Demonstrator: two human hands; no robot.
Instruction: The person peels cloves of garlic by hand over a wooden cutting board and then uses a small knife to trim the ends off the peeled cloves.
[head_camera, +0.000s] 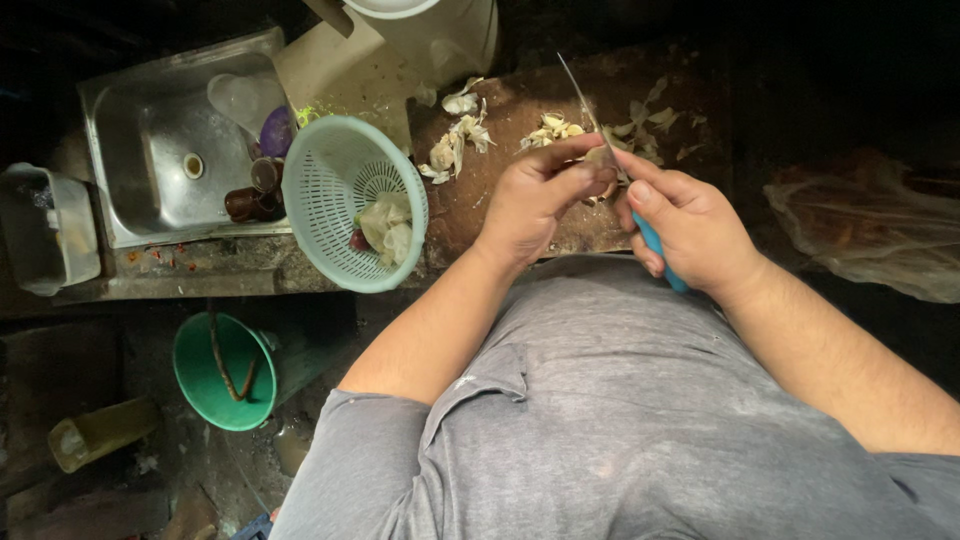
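Observation:
My left hand pinches a small garlic clove between thumb and fingers above a dark wooden counter. My right hand grips a knife with a blue handle; its thin blade points up and away, and its base lies against the clove. Pale garlic skins and peeled bits lie scattered on the counter beyond my hands.
A light green plastic colander with garlic skins and a dark red piece stands at the left. Behind it is a steel sink with cups. A green bucket sits on the floor. A crumpled plastic bag lies at the right.

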